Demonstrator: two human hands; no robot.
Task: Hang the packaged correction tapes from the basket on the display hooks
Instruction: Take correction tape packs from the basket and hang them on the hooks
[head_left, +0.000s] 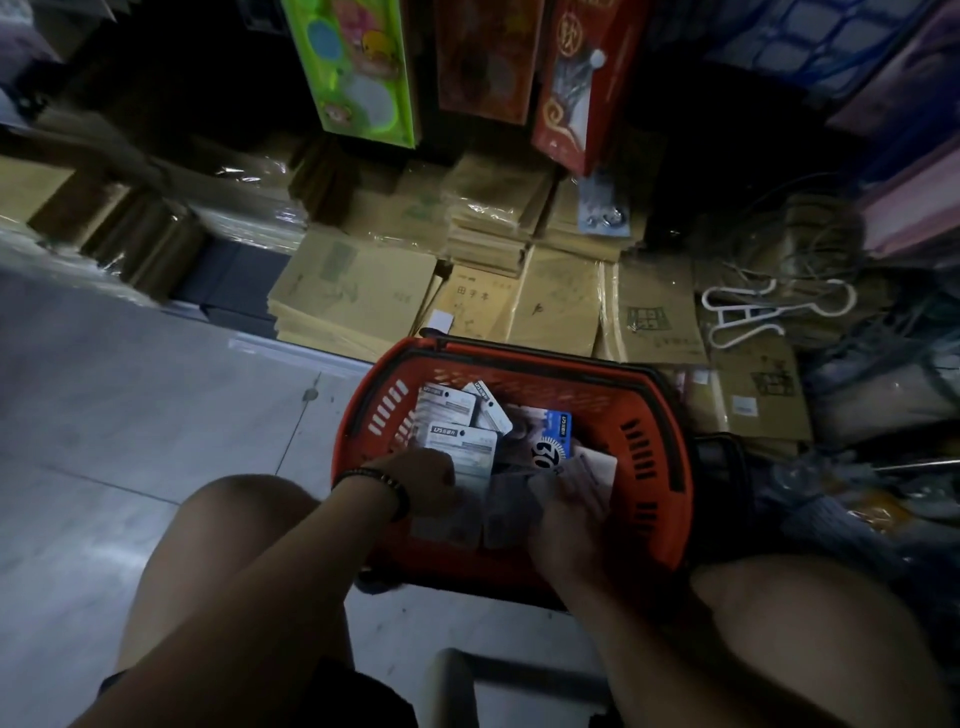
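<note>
Currently the basket (649, 467) stands on the floor (156, 415) between the person's knees, with its far rim against low stacks of notebooks (353, 296). This puts the stock within reach of both arms at once.

1. Task items. The packs (447, 410) all lie loose inside the basket. White ones are heaped in the far left corner, and a blue pack (556, 441) lies near the middle. None is on a hook, and no display hooks can be identified in this view.

2. Left hand (421, 483). It reaches in over the near left rim and wears a bracelet (379, 480) at the wrist. Its fingers are curled onto the near edge of a white pack, grasping it. The likely purpose is to lift that pack off the heap.

3. Right hand (566, 519). It lies low at the near right side of the basket, over several pale packs. Motion blur hides the fingers, so it cannot be told whether they clasp the packs or only rest on them. It is probably collecting a bundle so that fewer trips are needed.

4. Stage. This is judged to be the gathering step, with hanging not yet begun.

5. Surroundings. A white hanger (753, 312) lies on the cartons beyond the far right corner.
</note>
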